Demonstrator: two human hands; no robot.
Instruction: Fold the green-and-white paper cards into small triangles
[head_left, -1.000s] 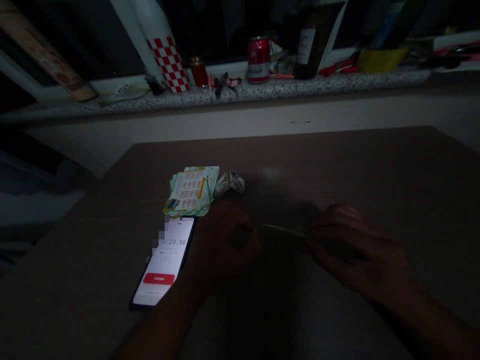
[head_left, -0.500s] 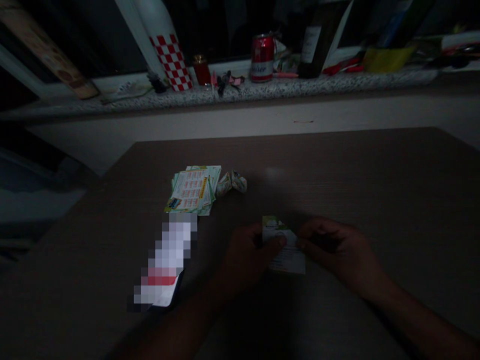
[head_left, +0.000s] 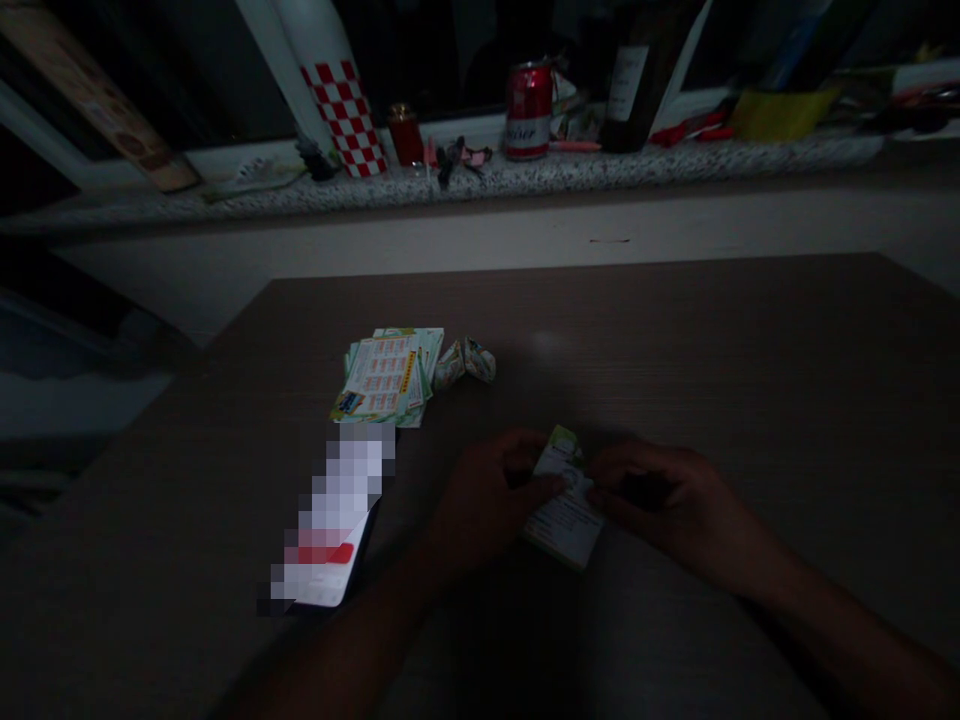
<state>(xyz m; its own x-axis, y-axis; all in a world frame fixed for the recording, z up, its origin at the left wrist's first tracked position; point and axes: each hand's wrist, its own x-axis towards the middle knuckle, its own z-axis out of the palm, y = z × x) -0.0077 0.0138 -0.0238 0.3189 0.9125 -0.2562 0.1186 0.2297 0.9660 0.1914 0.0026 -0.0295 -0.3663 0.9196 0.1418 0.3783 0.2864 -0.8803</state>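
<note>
My left hand (head_left: 484,505) holds a small printed paper leaflet (head_left: 566,530) with a green top edge, its thumb lying across the printed face. On the other side, my right hand (head_left: 682,495) pinches the leaflet's right edge between thumb and fingers. The leaflet is tilted above the table, and its underside is hidden. Farther back lies a loose stack of similar printed leaflets (head_left: 386,370), the top one bearing rows of orange print. Two folded paper pieces (head_left: 466,362) touch or nearly touch the stack's right side.
A phone (head_left: 334,520) with a partly pixelated screen lies left of my left forearm on the wood-look table (head_left: 712,340). Along the granite sill (head_left: 585,172) behind stand a checkered bottle (head_left: 349,125), a red can (head_left: 528,110) and a dark bottle (head_left: 626,95).
The leaflet, first seen edge-on as a thin line, now turns its printed face up and has rotated clockwise. My left hand has moved right, bringing both hands closer together.
</note>
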